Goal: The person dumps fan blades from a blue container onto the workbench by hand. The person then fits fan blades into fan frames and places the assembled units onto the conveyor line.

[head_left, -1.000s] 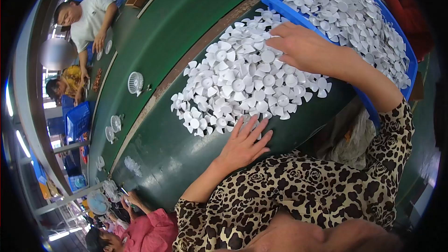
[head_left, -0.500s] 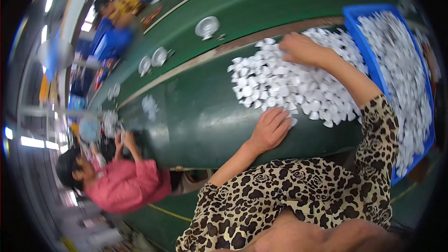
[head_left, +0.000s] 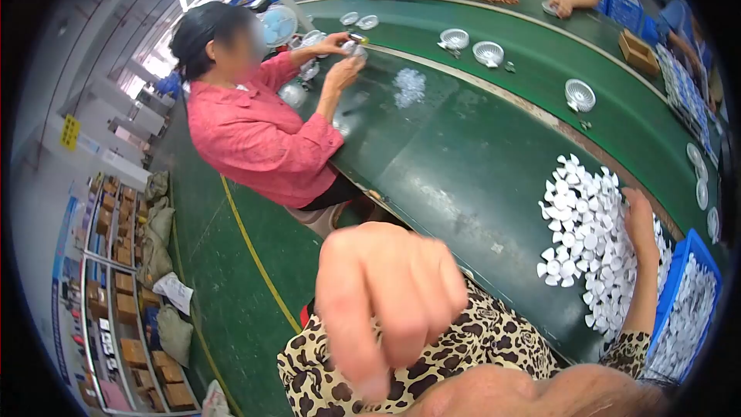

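Observation:
A heap of small white fan blades (head_left: 575, 224) lies on the green table (head_left: 455, 177) at the right. My right hand (head_left: 639, 220) rests at the heap's far right side; its fingertips are partly hidden, and whether they hold a blade cannot be made out. Raised close to the camera, my left hand (head_left: 390, 289) has its fingers curled downward, away from the heap. Nothing can be made out in it. Beside my right forearm stands a blue crate (head_left: 665, 316) with more white blades inside.
A person in pink (head_left: 258, 127) works at the table's left, near a small pile of clear pieces (head_left: 409, 86). Round white parts (head_left: 488, 53) lie on the green conveyor (head_left: 532, 69) behind. Other people are across it. Shelves with boxes (head_left: 123, 305) stand far left.
The view has swung left toward the person in pink. My left hand has left the table by the heap and risen near the camera, its fingers now curled. My right hand remains at the heap.

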The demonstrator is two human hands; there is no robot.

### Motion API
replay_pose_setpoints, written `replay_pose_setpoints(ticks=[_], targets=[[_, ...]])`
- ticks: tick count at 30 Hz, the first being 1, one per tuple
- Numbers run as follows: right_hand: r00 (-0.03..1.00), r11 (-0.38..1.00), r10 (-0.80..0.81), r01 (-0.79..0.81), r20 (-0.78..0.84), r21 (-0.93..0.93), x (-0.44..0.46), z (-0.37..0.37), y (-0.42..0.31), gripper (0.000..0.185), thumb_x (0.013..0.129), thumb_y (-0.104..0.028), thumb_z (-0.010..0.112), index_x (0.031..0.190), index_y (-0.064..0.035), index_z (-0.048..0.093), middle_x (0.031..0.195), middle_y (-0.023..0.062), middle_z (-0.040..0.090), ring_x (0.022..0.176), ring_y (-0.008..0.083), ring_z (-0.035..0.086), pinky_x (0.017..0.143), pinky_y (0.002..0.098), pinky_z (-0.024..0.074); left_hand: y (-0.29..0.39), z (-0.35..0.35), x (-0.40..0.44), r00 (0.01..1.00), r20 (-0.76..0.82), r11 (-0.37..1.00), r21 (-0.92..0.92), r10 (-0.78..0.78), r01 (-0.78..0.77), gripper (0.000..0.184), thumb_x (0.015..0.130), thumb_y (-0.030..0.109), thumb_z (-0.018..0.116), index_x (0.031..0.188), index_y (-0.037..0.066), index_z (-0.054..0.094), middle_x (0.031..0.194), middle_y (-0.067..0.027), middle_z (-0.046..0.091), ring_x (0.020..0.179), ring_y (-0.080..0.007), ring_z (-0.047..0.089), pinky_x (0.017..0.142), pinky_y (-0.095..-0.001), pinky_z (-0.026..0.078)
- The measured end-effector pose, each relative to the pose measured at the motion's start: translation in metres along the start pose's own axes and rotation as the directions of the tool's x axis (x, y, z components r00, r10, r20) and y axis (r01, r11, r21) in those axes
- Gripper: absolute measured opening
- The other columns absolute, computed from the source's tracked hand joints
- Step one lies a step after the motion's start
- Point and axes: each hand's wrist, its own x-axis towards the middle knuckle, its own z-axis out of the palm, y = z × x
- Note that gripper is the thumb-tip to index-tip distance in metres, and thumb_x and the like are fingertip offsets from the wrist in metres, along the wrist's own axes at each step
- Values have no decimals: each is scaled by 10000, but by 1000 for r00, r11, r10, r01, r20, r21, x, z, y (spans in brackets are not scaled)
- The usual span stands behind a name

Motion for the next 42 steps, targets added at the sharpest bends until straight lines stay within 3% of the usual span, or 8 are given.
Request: replay_pose_setpoints(ticks=[15, 22, 26, 29, 34, 36, 38, 42], targets=[[792, 988, 128, -50, -597, 147, 3, -12, 19, 248, 897, 28, 465, 1115, 12, 584, 1011, 126, 627, 926, 216, 616, 845, 290, 469, 71, -4, -62, 829, 550, 989, 145, -104, 29, 236, 907, 208, 575, 967, -16, 616, 771, -93, 552, 591, -236, 526, 489, -344, 386], [964, 749, 240, -112, -111, 653, 9, 78, -164, 229, 812, -10, 576, 1034, -15, 634, 906, 53, 656, 844, 142, 606, 772, 257, 475, 46, -14, -66, 983, -20, 969, -170, -185, 179, 324, 835, -11, 598, 1148, -81, 555, 915, -205, 631, 736, -300, 609, 585, -378, 484], [973, 723, 226, -132, -51, 678, 13, 127, -227, 195, 802, -6, 578, 992, 8, 616, 916, 82, 644, 841, 160, 611, 759, 266, 481, 21, -12, -75, 966, 107, 914, -315, -236, 258, 419, 890, 105, 581, 1235, -100, 462, 919, -136, 597, 698, -192, 587, 588, -286, 467], [963, 877, 44, 90, -266, 471, 8, 155, -249, 220, 780, 14, 565, 995, -13, 600, 978, 147, 607, 917, 303, 592, 807, 346, 485, -4, -17, -75, 944, 282, 899, -347, -170, 266, 238, 873, 43, 557, 1075, -78, 589, 901, -190, 608, 741, -315, 597, 612, -378, 474], [979, 945, -196, 206, -63, 255, -13, 150, -266, 288, 805, -172, 615, 1048, -22, 577, 1181, 160, 510, 1152, 298, 445, 927, 412, 395, -47, -52, -103, 725, 208, 704, -173, -657, 688, 205, 840, -8, 598, 1041, -47, 619, 952, -132, 631, 851, -220, 594, 697, -313, 471], [993, 82, 63, -106, 101, 991, -32, 166, -266, 283, 836, -192, 574, 1056, -15, 572, 1145, 163, 516, 1143, 293, 453, 933, 409, 395, -76, -79, -110, 681, 26, 676, 157, -731, 720, 166, 851, 26, 590, 1005, -13, 636, 883, -98, 640, 797, -190, 612, 702, -298, 487], [998, 810, -50, 16, 41, 587, -21, 152, -272, 261, 833, -109, 520, 1069, -5, 560, 1138, 188, 509, 1145, 307, 454, 997, 412, 363, -97, -107, -119, 404, -206, 401, 55, -892, 914, 162, 859, 53, 592, 1005, -9, 629, 868, -47, 626, 767, -110, 596, 687, -255, 494], [982, 957, -137, 165, -129, 238, -17, 146, -254, 332, 746, -74, 554, 1068, 6, 547, 1182, 187, 496, 1171, 362, 427, 1008, 497, 340, -142, -209, -150, 267, -614, 175, 207, -743, 963, 193, 879, 98, 574, 1047, 16, 621, 834, -42, 626, 717, -106, 583, 663, -248, 486]])
